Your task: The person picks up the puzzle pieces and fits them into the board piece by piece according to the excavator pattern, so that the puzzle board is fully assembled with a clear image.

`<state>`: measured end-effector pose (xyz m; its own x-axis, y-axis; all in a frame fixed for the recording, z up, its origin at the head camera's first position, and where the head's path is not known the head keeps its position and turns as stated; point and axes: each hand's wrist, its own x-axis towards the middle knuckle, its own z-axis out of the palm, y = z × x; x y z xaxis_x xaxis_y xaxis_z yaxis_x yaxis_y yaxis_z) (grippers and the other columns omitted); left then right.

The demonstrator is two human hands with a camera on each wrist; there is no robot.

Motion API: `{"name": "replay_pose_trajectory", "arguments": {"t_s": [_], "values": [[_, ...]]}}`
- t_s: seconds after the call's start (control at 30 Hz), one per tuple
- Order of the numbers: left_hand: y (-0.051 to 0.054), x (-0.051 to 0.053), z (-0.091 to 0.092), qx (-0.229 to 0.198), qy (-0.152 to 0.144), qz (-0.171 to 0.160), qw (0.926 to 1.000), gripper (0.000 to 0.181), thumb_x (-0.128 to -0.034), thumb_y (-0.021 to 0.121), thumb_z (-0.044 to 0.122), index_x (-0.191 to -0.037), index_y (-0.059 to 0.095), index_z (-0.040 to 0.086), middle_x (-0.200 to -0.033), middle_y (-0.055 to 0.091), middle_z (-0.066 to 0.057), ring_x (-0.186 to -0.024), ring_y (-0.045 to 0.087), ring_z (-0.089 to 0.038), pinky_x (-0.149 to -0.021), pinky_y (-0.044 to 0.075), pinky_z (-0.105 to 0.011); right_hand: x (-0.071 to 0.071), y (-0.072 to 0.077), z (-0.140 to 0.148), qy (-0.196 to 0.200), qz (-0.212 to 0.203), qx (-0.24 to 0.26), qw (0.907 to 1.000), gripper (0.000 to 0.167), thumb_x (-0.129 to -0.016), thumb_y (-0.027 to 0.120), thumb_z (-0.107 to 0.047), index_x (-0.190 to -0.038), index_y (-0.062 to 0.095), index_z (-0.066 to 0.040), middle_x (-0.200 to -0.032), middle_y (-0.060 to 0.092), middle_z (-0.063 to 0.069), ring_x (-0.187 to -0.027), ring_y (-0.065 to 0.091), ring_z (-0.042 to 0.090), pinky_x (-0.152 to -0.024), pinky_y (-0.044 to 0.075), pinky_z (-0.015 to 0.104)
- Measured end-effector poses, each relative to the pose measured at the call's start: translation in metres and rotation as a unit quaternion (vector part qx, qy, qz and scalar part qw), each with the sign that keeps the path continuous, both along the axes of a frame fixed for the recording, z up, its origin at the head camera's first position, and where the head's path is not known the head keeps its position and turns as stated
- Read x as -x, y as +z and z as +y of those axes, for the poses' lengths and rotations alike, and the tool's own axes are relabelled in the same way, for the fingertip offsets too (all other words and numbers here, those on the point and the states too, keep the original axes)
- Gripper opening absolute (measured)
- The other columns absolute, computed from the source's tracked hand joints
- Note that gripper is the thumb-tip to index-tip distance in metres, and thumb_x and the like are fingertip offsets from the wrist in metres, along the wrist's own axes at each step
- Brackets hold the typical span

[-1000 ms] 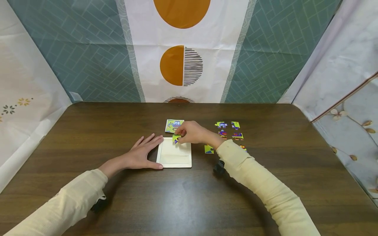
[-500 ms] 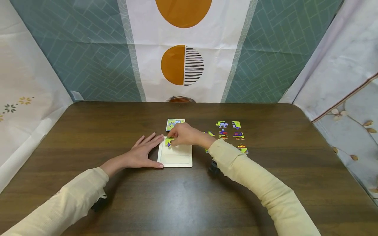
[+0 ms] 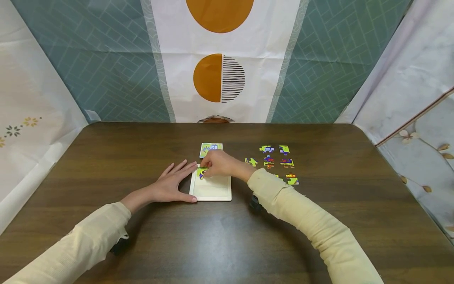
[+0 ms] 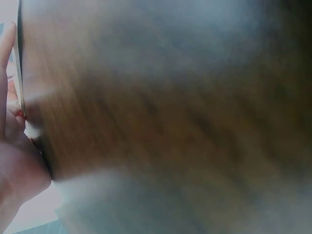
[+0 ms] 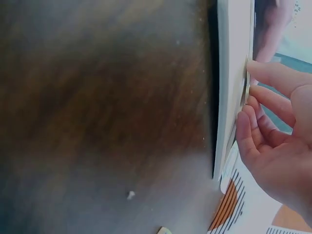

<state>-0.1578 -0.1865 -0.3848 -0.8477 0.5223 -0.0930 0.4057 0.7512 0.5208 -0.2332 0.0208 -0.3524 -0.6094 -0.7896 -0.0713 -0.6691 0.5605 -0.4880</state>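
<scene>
A shallow pale wooden puzzle tray (image 3: pixel 213 193) lies on the table in the head view. My left hand (image 3: pixel 169 185) rests along its left side, fingers spread, with fingertips at the top left corner and thumb at the bottom left. In the tray's upper left corner lies a yellow-green puzzle piece (image 3: pixel 201 174), partly covered by my right hand (image 3: pixel 221 162), which pinches it. The right wrist view has the right hand (image 5: pixel 287 126) with fingertips at the piece's thin edge, over the tray's side (image 5: pixel 229 87). Only part of the left hand (image 4: pixel 22 165) enters the left wrist view.
Just behind the tray lies a picture card (image 3: pixel 210 148) with a vehicle drawing. Several loose puzzle pieces (image 3: pixel 286 162) are spread to the right, some hidden by the right forearm. Patterned cloth (image 3: pixel 220 47) hangs behind the dark wooden table (image 3: pixel 149 244).
My right hand has moved left with the puzzle piece, from the tray's top middle to its upper left corner, where the piece now lies lower and flatter. The left hand stays put.
</scene>
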Motion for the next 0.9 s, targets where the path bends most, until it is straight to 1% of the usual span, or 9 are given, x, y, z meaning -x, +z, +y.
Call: {"name": "replay_pose_trajectory", "arguments": {"t_s": [0.17, 0.3, 0.47, 0.57, 0.7, 0.83, 0.9], "values": [[0.0001, -0.0001, 0.0003, -0.004, -0.001, 0.004, 1.0000, 0.101, -0.0760, 0.075, 0.055, -0.152, 0.029, 0.007, -0.159, 0.023, -0.007, -0.146, 0.007, -0.032, -0.112, -0.003, -0.056, -0.0002, -0.0024, -0.0015, -0.008, 0.011, -0.006, 0.9999, 0.029, -0.081, 0.077, -0.011, -0.108, 0.073, -0.001, -0.097, 0.069, 0.007, -0.082, 0.058, 0.014, -0.074, 0.045, 0.021], [0.0007, 0.0000, 0.0006, -0.012, -0.002, 0.007, 0.9999, 0.100, -0.0759, 0.076, 0.053, -0.152, 0.030, 0.007, -0.158, 0.023, -0.007, -0.146, 0.008, -0.032, -0.112, -0.003, -0.056, -0.0008, -0.0026, -0.0018, -0.020, 0.010, -0.007, 0.9997, 0.028, -0.082, 0.077, -0.012, -0.108, 0.073, -0.003, -0.099, 0.070, 0.005, -0.084, 0.058, 0.014, -0.076, 0.046, 0.022], [0.0003, 0.0001, 0.0001, -0.022, -0.002, 0.012, 0.9997, 0.099, -0.0760, 0.076, 0.053, -0.151, 0.032, 0.007, -0.158, 0.024, -0.007, -0.146, 0.009, -0.032, -0.112, -0.003, -0.056, -0.0010, -0.0035, -0.0014, -0.018, 0.020, 0.000, 0.9996, 0.027, -0.081, 0.077, -0.011, -0.106, 0.074, -0.002, -0.094, 0.069, 0.005, -0.079, 0.057, 0.014, -0.072, 0.045, 0.021], [-0.0012, -0.0005, -0.0013, -0.014, -0.014, 0.030, 0.9994, 0.098, -0.0775, 0.074, 0.055, -0.151, 0.032, 0.007, -0.158, 0.024, -0.008, -0.145, 0.010, -0.033, -0.112, -0.001, -0.057, -0.0020, -0.0037, -0.0011, -0.015, 0.023, 0.002, 0.9996, 0.027, -0.081, 0.078, -0.011, -0.106, 0.074, -0.002, -0.092, 0.068, 0.006, -0.080, 0.056, 0.014, -0.072, 0.044, 0.021], [-0.0016, -0.0031, -0.0028, 0.014, -0.032, 0.058, 0.9977, 0.094, -0.0803, 0.068, 0.060, -0.152, 0.033, 0.010, -0.159, 0.022, -0.007, -0.146, 0.009, -0.034, -0.111, 0.000, -0.059, -0.0039, -0.0032, -0.0018, -0.015, 0.022, 0.002, 0.9996, 0.027, -0.081, 0.078, -0.012, -0.106, 0.074, -0.002, -0.093, 0.065, 0.007, -0.083, 0.055, 0.015, -0.073, 0.044, 0.021], [-0.0016, -0.0042, -0.0030, 0.034, -0.038, 0.068, 0.9964, 0.088, -0.0814, 0.064, 0.063, -0.150, 0.037, 0.016, -0.159, 0.021, -0.007, -0.145, 0.009, -0.034, -0.111, 0.001, -0.061, -0.0048, -0.0032, -0.0030, -0.017, 0.026, -0.002, 0.9995, 0.027, -0.081, 0.078, -0.011, -0.106, 0.074, -0.003, -0.091, 0.065, 0.006, -0.082, 0.054, 0.015, -0.072, 0.044, 0.021], [-0.0023, -0.0040, -0.0029, 0.039, -0.039, 0.067, 0.9962, 0.086, -0.0816, 0.064, 0.063, -0.150, 0.038, 0.017, -0.159, 0.022, -0.007, -0.145, 0.009, -0.035, -0.111, 0.002, -0.062, -0.0046, -0.0036, -0.0032, -0.018, 0.027, -0.002, 0.9995, 0.026, -0.080, 0.078, -0.010, -0.105, 0.075, -0.004, -0.091, 0.065, 0.005, -0.081, 0.055, 0.015, -0.072, 0.044, 0.021]]}}
